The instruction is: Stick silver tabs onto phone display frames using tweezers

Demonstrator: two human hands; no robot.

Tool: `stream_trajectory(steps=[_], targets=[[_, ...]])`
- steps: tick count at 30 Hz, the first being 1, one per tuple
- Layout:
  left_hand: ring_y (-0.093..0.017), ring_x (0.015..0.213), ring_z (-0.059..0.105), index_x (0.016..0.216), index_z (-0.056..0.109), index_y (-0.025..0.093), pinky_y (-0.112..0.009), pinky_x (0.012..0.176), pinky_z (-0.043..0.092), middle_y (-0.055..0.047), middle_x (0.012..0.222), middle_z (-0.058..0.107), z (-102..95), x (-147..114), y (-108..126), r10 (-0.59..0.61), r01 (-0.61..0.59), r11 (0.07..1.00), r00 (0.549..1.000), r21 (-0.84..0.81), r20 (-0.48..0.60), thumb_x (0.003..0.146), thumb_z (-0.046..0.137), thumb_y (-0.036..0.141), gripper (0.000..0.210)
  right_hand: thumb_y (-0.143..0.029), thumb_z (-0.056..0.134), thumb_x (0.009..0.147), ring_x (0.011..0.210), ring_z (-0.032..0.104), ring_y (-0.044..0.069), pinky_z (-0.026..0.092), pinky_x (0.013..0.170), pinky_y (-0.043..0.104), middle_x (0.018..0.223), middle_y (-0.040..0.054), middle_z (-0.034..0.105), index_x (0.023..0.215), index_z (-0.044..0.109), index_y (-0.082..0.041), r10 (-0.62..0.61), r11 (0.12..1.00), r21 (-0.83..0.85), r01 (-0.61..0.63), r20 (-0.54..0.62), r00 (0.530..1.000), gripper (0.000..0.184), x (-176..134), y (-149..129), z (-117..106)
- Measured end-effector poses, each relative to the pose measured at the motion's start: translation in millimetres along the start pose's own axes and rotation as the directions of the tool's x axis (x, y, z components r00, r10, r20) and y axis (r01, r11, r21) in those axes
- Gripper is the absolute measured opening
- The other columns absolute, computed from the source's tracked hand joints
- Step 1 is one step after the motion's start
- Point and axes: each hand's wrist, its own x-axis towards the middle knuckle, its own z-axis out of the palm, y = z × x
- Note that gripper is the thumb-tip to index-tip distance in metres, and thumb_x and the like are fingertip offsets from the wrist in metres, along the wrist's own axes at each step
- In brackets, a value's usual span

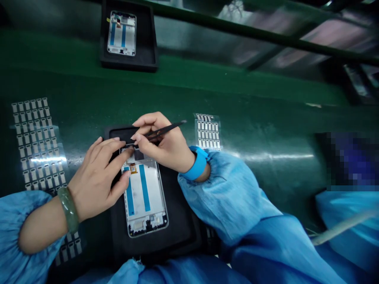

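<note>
A white-backed phone frame [154, 189] lay in a black tray [185, 232] on the green work surface [260, 130], its upper end between the two hands. Two blue strips [145, 187] ran lengthwise down the frame, and a small orange-brown flex cable [133, 168] sat near its upper left edge.

The left hand [99, 173] rested over the upper left of the frame, fingers loosely spread and bent, with a wide gap between thumb and index finger. The index fingertip reached the frame's top part and the thumb tip was beside the flex cable; whether a small piece was under the fingertips could not be told. A green bangle [68, 209] circled that wrist.

The right hand [166, 142] was above the frame's upper right corner, fingers curled around black tweezers [170, 127], whose visible end pointed away from the frame. Its thumb and index fingertips were close together near the top edge; anything pinched between them could not be made out. A blue wristband [196, 165] showed above the sleeve [227, 189].

Left of the frame lay a large sheet of small metallic pieces [40, 146], and right of its upper end a smaller sheet [209, 132]. Well beyond the frame, a second black tray [146, 39] held another phone frame [117, 39].
</note>
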Motion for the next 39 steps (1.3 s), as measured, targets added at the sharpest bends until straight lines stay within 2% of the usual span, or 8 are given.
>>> stream_trajectory(steps=[7,13,19,25,30,32,36,39], targets=[[-0.033,0.128,0.041,0.126,0.048,0.013,-0.060,0.108,0.033,-0.017,0.126,0.048,0.4,0.2,1.1,-0.004,0.004,1.000,1.000,0.001,-0.011,0.087,0.050,0.025,0.041,-0.016,0.052,0.084,0.083,0.065,0.009,0.053,0.077,0.023,0.097,0.0014,0.063,0.097,0.052,-0.019,-0.075,0.981,-0.179,0.076,0.011,0.997,0.013,-0.8,-1.9,2.9],[-0.032,0.129,0.040,0.126,0.047,0.013,-0.059,0.109,0.032,-0.016,0.126,0.048,0.6,-0.3,0.6,-0.003,0.003,1.000,1.000,-0.004,0.000,0.087,0.049,0.025,0.041,-0.016,0.053,0.085,0.080,0.064,0.008,0.053,0.076,0.021,0.092,0.0005,0.063,0.096,0.053,-0.018,-0.109,0.979,-0.176,0.107,-0.006,0.994,0.012,-1.1,-1.4,2.5],[-0.032,0.129,0.040,0.127,0.047,0.013,-0.059,0.109,0.032,-0.017,0.127,0.048,1.0,0.0,0.7,-0.008,0.008,1.000,1.000,0.000,-0.003,0.087,0.048,0.025,0.042,-0.014,0.051,0.084,0.086,0.062,0.010,0.051,0.080,0.024,0.093,0.0009,0.064,0.092,0.056,-0.019,-0.185,0.934,-0.312,0.173,-0.009,0.983,0.011,-1.7,-2.8,3.7],[-0.032,0.128,0.040,0.126,0.049,0.013,-0.058,0.109,0.033,-0.016,0.126,0.049,0.4,0.6,0.8,-0.015,0.015,1.000,1.000,-0.004,0.011,0.087,0.049,0.025,0.041,-0.016,0.052,0.085,0.079,0.063,0.008,0.052,0.074,0.022,0.091,0.0002,0.063,0.093,0.054,-0.019,-0.142,0.962,-0.238,0.134,-0.019,0.990,0.009,-1.4,-1.4,3.8],[-0.031,0.127,0.041,0.124,0.051,0.014,-0.058,0.109,0.032,-0.015,0.127,0.048,0.0,0.5,0.8,-0.024,0.024,1.000,1.000,-0.004,0.016,0.087,0.048,0.026,0.039,-0.013,0.051,0.084,0.083,0.062,0.010,0.051,0.078,0.024,0.089,0.0000,0.065,0.087,0.055,-0.020,-0.210,0.914,-0.357,0.192,-0.011,0.978,0.009,-2.1,-3.0,4.9],[-0.031,0.128,0.040,0.125,0.050,0.014,-0.058,0.109,0.033,-0.015,0.127,0.048,0.1,0.4,0.8,-0.025,0.025,1.000,1.000,-0.003,0.018,0.088,0.047,0.026,0.040,-0.014,0.051,0.084,0.082,0.062,0.010,0.052,0.077,0.024,0.088,0.0001,0.064,0.087,0.055,-0.020,-0.184,0.925,-0.341,0.168,-0.013,0.983,0.007,-2.0,-2.8,4.5],[-0.031,0.128,0.040,0.128,0.049,0.013,-0.058,0.109,0.032,-0.016,0.127,0.048,0.3,0.6,0.8,-0.021,0.021,1.000,1.000,-0.011,0.012,0.088,0.048,0.025,0.042,-0.021,0.054,0.085,0.079,0.063,0.010,0.052,0.074,0.023,0.089,0.0003,0.062,0.091,0.053,-0.019,-0.076,0.977,-0.202,0.070,-0.022,0.997,0.006,-0.8,-0.3,3.4],[-0.032,0.128,0.040,0.126,0.050,0.012,-0.059,0.109,0.032,-0.016,0.126,0.048,0.4,0.8,1.0,-0.025,0.025,0.999,1.000,-0.020,0.009,0.088,0.048,0.025,0.041,-0.023,0.056,0.086,0.081,0.063,0.010,0.053,0.075,0.023,0.091,0.0005,0.063,0.092,0.053,-0.020,-0.051,0.986,-0.157,0.049,-0.005,0.999,0.008,-0.1,1.0,3.7]])
